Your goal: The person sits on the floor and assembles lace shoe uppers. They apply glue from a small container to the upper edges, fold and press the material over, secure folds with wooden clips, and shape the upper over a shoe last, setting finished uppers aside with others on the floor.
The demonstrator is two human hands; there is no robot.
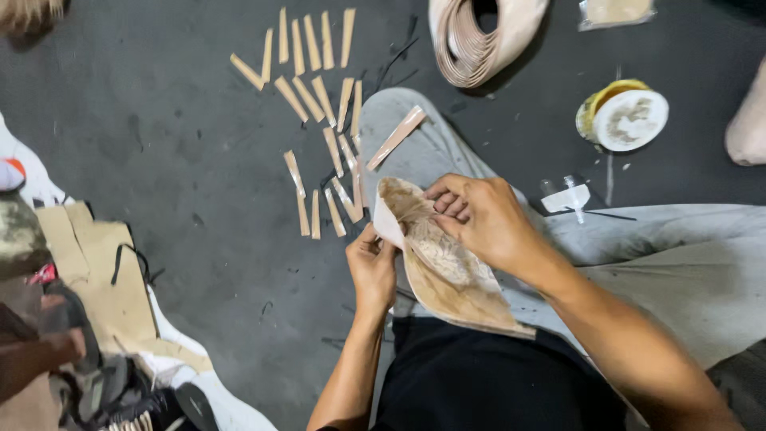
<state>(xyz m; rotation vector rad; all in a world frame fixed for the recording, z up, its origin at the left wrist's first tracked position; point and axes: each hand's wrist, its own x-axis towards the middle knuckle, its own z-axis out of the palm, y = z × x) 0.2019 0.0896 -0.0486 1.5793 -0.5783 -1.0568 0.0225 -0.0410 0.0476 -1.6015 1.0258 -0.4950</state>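
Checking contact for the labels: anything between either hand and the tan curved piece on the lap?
Nothing visible. The left hand pinches the tan curved piece at its left edge; the right hand presses fingers into its upper part. Both touch it directly. The small strips lie apart on the floor.

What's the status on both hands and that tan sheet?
Left hand grips tan sheet edge. Right hand fingers press its top. Strips lie apart on floor.

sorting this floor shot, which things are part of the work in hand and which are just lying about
In hand:
- tan curved leather-like piece, held by left hand and right hand
- pale cut strips laid out on the floor

Lying about:
- round yellow tin with white lid
- coiled beige strip roll
- brown cardboard sheets
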